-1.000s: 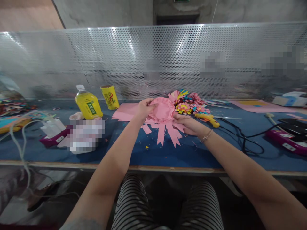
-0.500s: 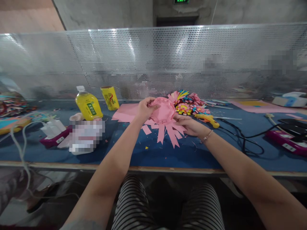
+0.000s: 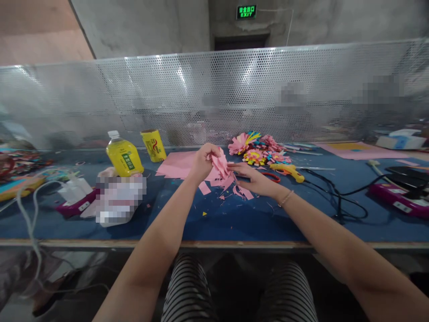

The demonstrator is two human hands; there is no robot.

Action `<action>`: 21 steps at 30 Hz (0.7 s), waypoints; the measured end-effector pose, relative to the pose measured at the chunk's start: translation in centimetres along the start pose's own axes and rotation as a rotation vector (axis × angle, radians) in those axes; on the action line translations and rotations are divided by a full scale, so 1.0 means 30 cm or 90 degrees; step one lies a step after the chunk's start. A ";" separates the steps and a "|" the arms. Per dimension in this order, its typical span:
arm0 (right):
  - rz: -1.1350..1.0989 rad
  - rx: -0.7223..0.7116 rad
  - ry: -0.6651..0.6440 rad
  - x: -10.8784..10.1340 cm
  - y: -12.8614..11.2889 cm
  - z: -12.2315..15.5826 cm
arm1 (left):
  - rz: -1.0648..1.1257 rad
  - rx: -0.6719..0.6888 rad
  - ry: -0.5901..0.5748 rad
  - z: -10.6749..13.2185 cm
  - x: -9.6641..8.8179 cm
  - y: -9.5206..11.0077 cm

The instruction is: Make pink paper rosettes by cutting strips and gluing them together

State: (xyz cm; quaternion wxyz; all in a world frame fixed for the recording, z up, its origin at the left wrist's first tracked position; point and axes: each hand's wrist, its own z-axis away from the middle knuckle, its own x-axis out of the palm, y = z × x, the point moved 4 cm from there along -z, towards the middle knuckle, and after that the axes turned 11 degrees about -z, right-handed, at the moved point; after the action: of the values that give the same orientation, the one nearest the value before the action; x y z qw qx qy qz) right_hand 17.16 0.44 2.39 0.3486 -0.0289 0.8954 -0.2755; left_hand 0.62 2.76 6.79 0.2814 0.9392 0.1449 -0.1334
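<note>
Background: perforated metal screen (image 3: 187,89) along the far side of a blue counter (image 3: 214,230), with a green exit sign (image 3: 246,12) lit above it.
Pink rosette (image 3: 219,164): held over the middle of the counter between the left hand (image 3: 203,161) and the right hand (image 3: 252,179), tilted, its crumpled folds showing.
Handling the folds: the step looks like settling or checking the paper layers; best done with light fingertips, one hand as anchor and the other easing each fold outward from its root, since thin paper will likely crease or tear if squeezed.
Left-hand grip: thumb and bent fingers pinching the upper left part of the rosette; the pinch should stay near the firm centre, clear of the frills.
Right-hand grip: fingers stretched toward the rosette's right edge, partly spread, the tips at or touching the paper; whether they pinch it, I cannot tell.
Pink strips: one loose strip (image 3: 204,188) lies just below the left hand; whether the paper ends under the right hand belong to the rosette is unclear.
Around the hands: pink sheets (image 3: 174,163) left of the left hand, finished-looking paper flowers (image 3: 254,156) behind the right, and a yellow glue gun (image 3: 287,171) right of them; keep the folds clear of its nozzle, in case it is hot.
</note>
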 end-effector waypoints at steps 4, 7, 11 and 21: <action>0.157 -0.097 0.027 0.006 -0.028 0.001 | -0.045 -0.004 0.023 0.003 -0.005 -0.006; 0.215 -0.106 0.054 0.002 -0.033 0.005 | -0.016 -0.026 0.021 0.006 -0.003 -0.018; 0.255 -0.113 0.054 -0.001 -0.042 0.006 | 0.085 -0.050 0.016 0.009 0.009 -0.038; 0.232 -0.106 0.008 0.022 -0.076 0.001 | 0.357 -0.210 0.027 0.017 0.056 -0.044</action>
State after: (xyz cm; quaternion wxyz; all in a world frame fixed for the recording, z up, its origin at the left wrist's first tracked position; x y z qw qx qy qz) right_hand 16.36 -1.66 3.16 0.3834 0.1070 0.9076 -0.1332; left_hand 1.63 3.87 5.17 0.4522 0.8870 -0.0936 -0.0060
